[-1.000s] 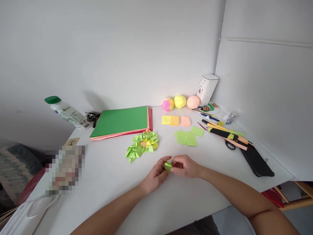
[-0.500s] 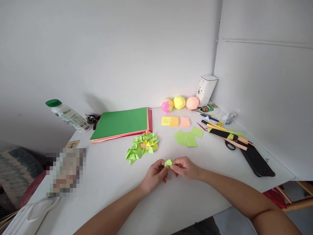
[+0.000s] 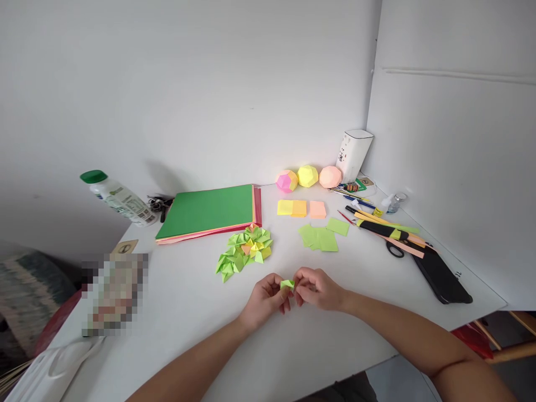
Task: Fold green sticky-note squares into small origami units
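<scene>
A small folded piece of light green paper (image 3: 287, 284) is held just above the white table. My left hand (image 3: 266, 298) pinches it from the left, the thumb lying across its front. At its right edge, the curled fingers of my right hand (image 3: 321, 289) close on the paper; their tips are partly hidden. Ahead and to the left lies a heap of folded green paper pieces (image 3: 237, 258), with a few yellow and orange ones among them. Several flat green paper squares (image 3: 322, 238) are spread beyond my right hand.
A green-topped stack of coloured sheets (image 3: 209, 209) lies behind the heap. Yellow and orange pads (image 3: 292, 208) sit near three faceted paper balls (image 3: 307, 176). To the right are scissors (image 3: 395, 249), a cutter (image 3: 379, 229) and a black case (image 3: 444, 276); a white bottle (image 3: 121, 200) leans at left.
The green paper piece has gone from an upright pentagon-like shape to a flatter, folded-over one. My right thumb has drawn back slightly from it; my left hand keeps its grip.
</scene>
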`<act>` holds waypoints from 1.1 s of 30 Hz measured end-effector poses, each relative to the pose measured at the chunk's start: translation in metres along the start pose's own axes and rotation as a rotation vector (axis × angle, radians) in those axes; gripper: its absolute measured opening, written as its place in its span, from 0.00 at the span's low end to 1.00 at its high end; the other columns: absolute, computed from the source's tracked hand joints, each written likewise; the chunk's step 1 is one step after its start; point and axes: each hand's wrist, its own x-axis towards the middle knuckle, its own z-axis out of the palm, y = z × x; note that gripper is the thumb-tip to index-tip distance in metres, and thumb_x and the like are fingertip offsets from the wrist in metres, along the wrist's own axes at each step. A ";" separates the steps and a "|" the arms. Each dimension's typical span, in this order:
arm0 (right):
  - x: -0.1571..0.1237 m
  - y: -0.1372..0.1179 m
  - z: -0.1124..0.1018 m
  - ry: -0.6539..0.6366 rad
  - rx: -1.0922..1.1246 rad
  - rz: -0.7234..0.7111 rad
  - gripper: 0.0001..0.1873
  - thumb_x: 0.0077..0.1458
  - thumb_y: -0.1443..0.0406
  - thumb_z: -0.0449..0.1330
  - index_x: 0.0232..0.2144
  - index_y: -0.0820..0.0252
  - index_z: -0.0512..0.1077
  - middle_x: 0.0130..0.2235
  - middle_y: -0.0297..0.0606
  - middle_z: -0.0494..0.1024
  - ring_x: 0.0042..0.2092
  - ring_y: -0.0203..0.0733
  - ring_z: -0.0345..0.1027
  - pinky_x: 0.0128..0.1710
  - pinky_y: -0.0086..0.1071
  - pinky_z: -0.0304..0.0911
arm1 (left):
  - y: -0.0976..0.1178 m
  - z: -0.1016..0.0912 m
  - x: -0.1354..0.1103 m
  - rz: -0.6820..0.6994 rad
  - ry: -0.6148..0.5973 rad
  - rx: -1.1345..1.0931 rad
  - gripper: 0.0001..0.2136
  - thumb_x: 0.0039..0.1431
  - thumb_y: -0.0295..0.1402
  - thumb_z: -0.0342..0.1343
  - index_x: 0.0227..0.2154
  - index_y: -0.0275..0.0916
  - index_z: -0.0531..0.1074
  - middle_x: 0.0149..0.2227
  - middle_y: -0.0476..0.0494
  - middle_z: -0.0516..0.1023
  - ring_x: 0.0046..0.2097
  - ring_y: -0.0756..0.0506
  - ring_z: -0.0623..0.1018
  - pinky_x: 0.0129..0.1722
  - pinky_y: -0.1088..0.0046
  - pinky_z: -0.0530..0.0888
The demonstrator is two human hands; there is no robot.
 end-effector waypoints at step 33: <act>0.005 0.019 -0.009 0.094 -0.578 -0.545 0.10 0.59 0.65 0.51 0.36 0.58 0.72 0.32 0.42 0.76 0.33 0.39 0.69 0.33 0.33 0.65 | 0.003 -0.009 0.004 -0.026 -0.110 -0.056 0.14 0.50 0.42 0.59 0.31 0.34 0.69 0.22 0.50 0.71 0.18 0.53 0.69 0.21 0.76 0.67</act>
